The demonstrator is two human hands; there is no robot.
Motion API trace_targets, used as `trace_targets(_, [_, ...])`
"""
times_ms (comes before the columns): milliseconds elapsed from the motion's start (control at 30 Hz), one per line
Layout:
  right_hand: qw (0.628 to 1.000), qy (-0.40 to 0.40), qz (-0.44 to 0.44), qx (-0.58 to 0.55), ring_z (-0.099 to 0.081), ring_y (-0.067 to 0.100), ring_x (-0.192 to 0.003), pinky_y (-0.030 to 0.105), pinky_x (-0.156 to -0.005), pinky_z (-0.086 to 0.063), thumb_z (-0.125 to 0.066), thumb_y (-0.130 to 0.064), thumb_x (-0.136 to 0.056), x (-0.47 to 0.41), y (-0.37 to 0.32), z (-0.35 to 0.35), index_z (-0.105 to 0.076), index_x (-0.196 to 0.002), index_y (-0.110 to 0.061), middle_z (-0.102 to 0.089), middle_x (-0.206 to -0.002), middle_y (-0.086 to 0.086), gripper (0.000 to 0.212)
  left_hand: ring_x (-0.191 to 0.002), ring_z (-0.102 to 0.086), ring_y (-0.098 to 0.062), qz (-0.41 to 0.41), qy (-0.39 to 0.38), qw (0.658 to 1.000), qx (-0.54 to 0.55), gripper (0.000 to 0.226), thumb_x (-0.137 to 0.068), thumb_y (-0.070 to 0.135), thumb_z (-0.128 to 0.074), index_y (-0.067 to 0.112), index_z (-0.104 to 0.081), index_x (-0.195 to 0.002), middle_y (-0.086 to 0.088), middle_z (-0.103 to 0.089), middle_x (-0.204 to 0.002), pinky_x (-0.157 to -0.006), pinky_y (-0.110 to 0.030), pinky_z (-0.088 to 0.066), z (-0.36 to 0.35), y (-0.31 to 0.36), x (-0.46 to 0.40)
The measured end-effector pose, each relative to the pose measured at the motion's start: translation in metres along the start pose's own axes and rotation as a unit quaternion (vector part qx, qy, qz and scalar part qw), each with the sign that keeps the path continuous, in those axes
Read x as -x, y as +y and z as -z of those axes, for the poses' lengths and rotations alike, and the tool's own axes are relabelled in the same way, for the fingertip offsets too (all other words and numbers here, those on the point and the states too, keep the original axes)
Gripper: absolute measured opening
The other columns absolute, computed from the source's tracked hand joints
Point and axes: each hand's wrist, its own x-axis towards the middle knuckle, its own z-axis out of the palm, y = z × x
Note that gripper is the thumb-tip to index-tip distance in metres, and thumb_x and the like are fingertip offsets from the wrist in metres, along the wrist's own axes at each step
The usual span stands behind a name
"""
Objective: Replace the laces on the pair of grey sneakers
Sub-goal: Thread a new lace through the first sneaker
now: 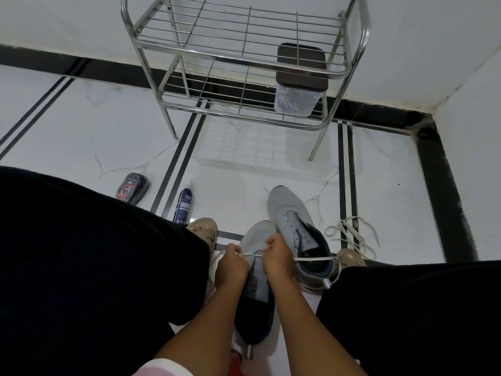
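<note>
Two grey sneakers are being kept on the white floor [271, 164] between the person's knees; the nearer sneaker [256, 240] is lying toe-forward directly beneath both hands, while the second sneaker [291, 221] is resting just to its right, unlaced, its toe angled away; a white lace [311, 258] is being stretched across the nearer sneaker's throat, and it is being pinched at one end by the left hand [233, 263] and, just beside it, by the right hand [276, 257], fingers curled round it on each side; the hands are being held close together, though not touching, over the tongue; the lace's free length is being trailed rightward over the second sneaker's collar; whether it is already threaded through an eyelet cannot quite be made out; a loose pile of pale laces [352, 234] is lying on the floor to the right, apart from both shoes; a metal rack [244, 66] is standing ahead, near the wall.
</note>
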Motion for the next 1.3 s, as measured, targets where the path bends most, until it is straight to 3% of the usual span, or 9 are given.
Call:
trace_targets(100, [0.999, -0.01, 0.004, -0.044, -0.066, 0.025, -0.086, 0.039, -0.08, -0.054, -0.044, -0.007, -0.09, -0.004, 0.0, 0.005, -0.054, -0.093, -0.027, -0.065, -0.094, -0.001, 0.023, -0.12, -0.048, -0.027, -0.082, 0.019, 0.98, -0.181, 0.035, -0.096, 0.026, -0.043, 0.026, -0.051, -0.13, -0.008, -0.051, -0.13, -0.094, -0.035, -0.041, 0.002, -0.001, -0.011])
trace_targets(200, [1.0, -0.007, -0.004, -0.01, -0.064, 0.027, -0.095, 0.032, -0.081, -0.051, -0.045, -0.01, -0.092, -0.002, 0.006, 0.01, -0.061, -0.103, -0.02, -0.065, -0.102, 0.003, 0.021, -0.128, -0.041, -0.027, -0.091, 0.002, 0.963, -0.252, 0.034, -0.097, 0.028, -0.039, 0.019, -0.051, -0.128, -0.008, -0.046, -0.136, -0.102, -0.037, -0.037, 0.001, -0.001, -0.019])
trace_targets(433, [0.994, -0.011, -0.043, 0.102, -0.061, 0.03, -0.1, 0.033, -0.077, -0.049, -0.051, -0.04, -0.093, 0.006, 0.027, 0.012, -0.061, -0.102, -0.013, -0.065, -0.108, 0.009, 0.031, -0.119, -0.049, -0.028, -0.077, 0.04, 0.983, -0.164, 0.029, -0.092, 0.032, -0.048, 0.017, -0.054, -0.116, -0.008, -0.055, -0.125, -0.094, -0.038, -0.042, -0.001, 0.004, -0.01])
trace_targets(600, [0.988, -0.015, 0.015, 0.154, -0.058, 0.031, -0.105, 0.032, -0.074, -0.043, -0.042, -0.025, -0.095, 0.009, 0.026, 0.009, -0.057, -0.113, -0.019, -0.062, -0.115, 0.009, 0.024, -0.111, -0.053, -0.028, -0.124, 0.024, 0.973, -0.193, 0.027, -0.096, 0.037, -0.045, 0.018, -0.052, -0.114, -0.009, -0.055, -0.119, -0.083, -0.036, -0.044, -0.006, 0.003, 0.003])
trace_targets(700, [0.995, -0.011, -0.056, 0.081, -0.061, 0.031, -0.093, 0.028, -0.068, -0.041, -0.048, -0.029, -0.094, 0.001, 0.024, 0.008, -0.06, -0.086, -0.018, -0.065, -0.103, 0.01, 0.018, -0.107, -0.059, -0.028, -0.06, -0.014, 0.991, -0.118, 0.043, -0.091, 0.049, -0.049, 0.013, -0.047, -0.115, -0.008, -0.061, -0.115, -0.077, -0.033, -0.044, -0.008, 0.001, 0.004])
trace_targets(767, [0.996, -0.01, -0.092, 0.019, -0.057, 0.028, -0.08, 0.026, -0.065, -0.039, -0.057, -0.032, -0.09, -0.003, 0.026, 0.007, -0.05, -0.066, -0.019, -0.063, -0.089, 0.008, 0.028, -0.108, -0.059, -0.026, -0.051, -0.049, 0.99, -0.12, 0.05, -0.087, 0.052, -0.052, 0.014, -0.047, -0.118, -0.006, -0.061, -0.116, -0.081, -0.032, -0.046, -0.012, 0.0, 0.004])
trace_targets(1000, [0.984, 0.018, -0.125, -0.125, -0.061, 0.028, -0.076, 0.032, -0.07, -0.051, -0.066, -0.024, -0.082, -0.008, 0.035, -0.009, -0.059, -0.066, -0.019, -0.068, -0.08, 0.002, 0.018, -0.112, -0.056, -0.028, -0.072, -0.047, 0.982, -0.171, 0.035, -0.094, 0.04, -0.045, 0.013, -0.05, -0.114, -0.01, -0.058, -0.12, -0.089, -0.035, -0.045, -0.012, 0.0, 0.007])
trace_targets(1100, [0.983, 0.02, -0.118, -0.142, -0.055, 0.023, -0.067, 0.028, -0.065, -0.045, -0.071, -0.027, -0.079, -0.007, 0.031, -0.008, -0.057, -0.064, -0.016, -0.064, -0.071, 0.001, 0.023, -0.11, -0.057, -0.028, -0.077, -0.051, 0.98, -0.177, 0.029, -0.093, 0.036, -0.044, 0.014, -0.049, -0.112, -0.009, -0.059, -0.119, -0.087, -0.035, -0.045, -0.013, 0.0, 0.008])
trace_targets(1300, [0.988, 0.018, -0.111, -0.107, -0.052, 0.024, -0.077, 0.025, -0.066, -0.035, -0.056, -0.016, -0.091, -0.011, 0.031, -0.004, -0.051, -0.069, -0.018, -0.058, -0.083, 0.004, 0.023, -0.109, -0.058, -0.027, -0.068, -0.049, 0.981, -0.175, 0.032, -0.095, 0.04, -0.04, 0.015, -0.05, -0.111, -0.007, -0.06, -0.118, -0.085, -0.034, -0.045, -0.012, 0.0, 0.007])
